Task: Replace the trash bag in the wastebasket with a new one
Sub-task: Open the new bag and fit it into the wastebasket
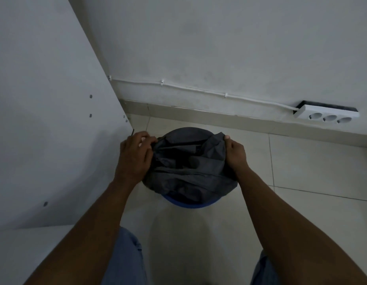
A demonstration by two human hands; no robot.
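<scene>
- White cabinet panel [44, 120] stands left of the wastebasket [190, 205]; not involved.
- Left hand [135, 155] at the wastebasket's left edge, fingers curled, grip pinching a bunched fold of the trash bag [188, 167].
- Trash bag, dark grey, sits crumpled across the wastebasket's mouth. Far side looks draped in film; the near blue rim is bare, so it's not seated all round.
- Can't tell whether this is the old bag being gathered or the new one being fitted. No second bag in view. My read: mid-task either way.
- Right hand [236, 153] at the wastebasket's right edge, grip pinching the bag's edge, thumb on top.
- Left to do if old: lift out, fit a fresh one. If new: stretch it over the near rim.
- Power strip [326, 116] on the wall, right of and beyond the wastebasket, well apart.
</scene>
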